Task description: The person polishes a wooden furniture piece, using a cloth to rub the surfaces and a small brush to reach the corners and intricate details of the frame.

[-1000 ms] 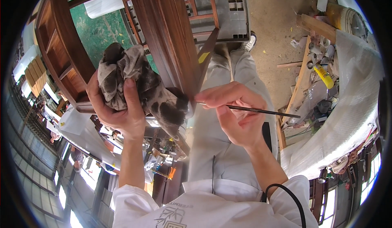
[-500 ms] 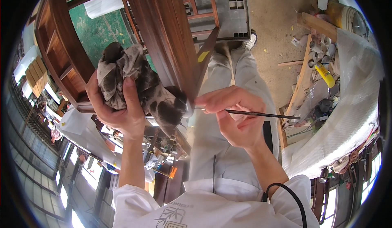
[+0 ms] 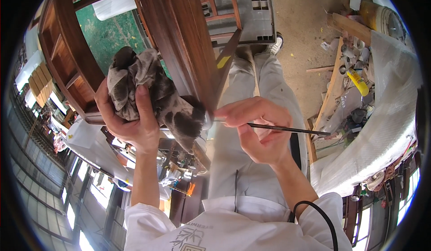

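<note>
My left hand (image 3: 128, 127) is closed round a bunched grey rag (image 3: 130, 87) with dark brown stains, its loose end hanging to the right by the lower end of a dark wooden beam (image 3: 177, 35). In my right hand (image 3: 262, 127) a thin, dark-handled paintbrush (image 3: 292, 128) is pinched between thumb and fingers. Its handle sticks out to the right, and its front end points left at the beam's corner. The fingertips touch or nearly touch that corner; the brush's tip is hard to make out.
Left of the beam stands a brown wooden furniture frame (image 3: 81, 48) over a green surface (image 3: 107, 37). A grey plastic pallet (image 3: 256, 13) lies beyond my legs. On the right are wooden boards (image 3: 332, 84), a yellow bottle (image 3: 358, 81), scraps and bubble wrap (image 3: 359, 156).
The back end of the paintbrush has dipped slightly as my right hand shifts a little. My left hand and the rag stay in place.
</note>
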{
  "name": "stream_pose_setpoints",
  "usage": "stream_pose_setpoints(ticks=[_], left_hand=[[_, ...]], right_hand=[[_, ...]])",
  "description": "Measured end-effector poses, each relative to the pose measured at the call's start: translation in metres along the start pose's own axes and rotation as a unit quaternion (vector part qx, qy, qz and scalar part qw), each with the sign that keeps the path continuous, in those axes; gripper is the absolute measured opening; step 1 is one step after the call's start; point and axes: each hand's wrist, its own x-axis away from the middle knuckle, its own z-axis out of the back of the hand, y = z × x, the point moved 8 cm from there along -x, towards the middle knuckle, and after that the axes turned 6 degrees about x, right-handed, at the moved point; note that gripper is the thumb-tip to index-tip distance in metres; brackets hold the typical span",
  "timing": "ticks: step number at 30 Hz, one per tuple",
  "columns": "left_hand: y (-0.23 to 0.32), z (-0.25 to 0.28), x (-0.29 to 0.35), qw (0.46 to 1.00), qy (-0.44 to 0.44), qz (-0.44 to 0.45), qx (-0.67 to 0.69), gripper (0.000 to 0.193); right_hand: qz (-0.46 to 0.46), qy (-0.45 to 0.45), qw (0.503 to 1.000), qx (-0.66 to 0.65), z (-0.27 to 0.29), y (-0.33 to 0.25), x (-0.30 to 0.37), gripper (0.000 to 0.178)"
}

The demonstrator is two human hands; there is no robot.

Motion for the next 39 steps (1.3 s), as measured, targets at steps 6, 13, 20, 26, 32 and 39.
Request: stream_pose_setpoints(ticks=[6,13,20,26,32,39], left_hand=[[0.000,0.000,0.000,1.000,0.000,-0.003,0.005,0.041],[0.003,0.000,0.000,1.000,0.004,-0.007,-0.008,0.040],[0.001,0.000,0.000,1.000,0.007,-0.009,-0.001,0.040],[0.000,0.001,0.000,1.000,0.013,-0.005,0.004,0.040],[-0.001,0.002,0.001,1.000,0.011,0.001,0.000,0.041],[0.056,0.005,0.035,0.967,-0.121,-0.216,0.061,0.038]], right_hand=[[-0.002,0.013,1.000,-0.007,0.000,-0.001,-0.007,0.021],[0.003,0.010,1.000,-0.014,0.000,-0.002,-0.007,0.021],[0.007,0.010,1.000,0.005,-0.001,-0.005,-0.012,0.023],[0.015,0.022,1.000,-0.003,0.000,-0.005,-0.014,0.023],[0.070,-0.075,0.991,0.087,0.002,-0.013,-0.003,0.021],[0.030,0.006,0.991,0.128,0.068,-0.009,0.021,0.019]])
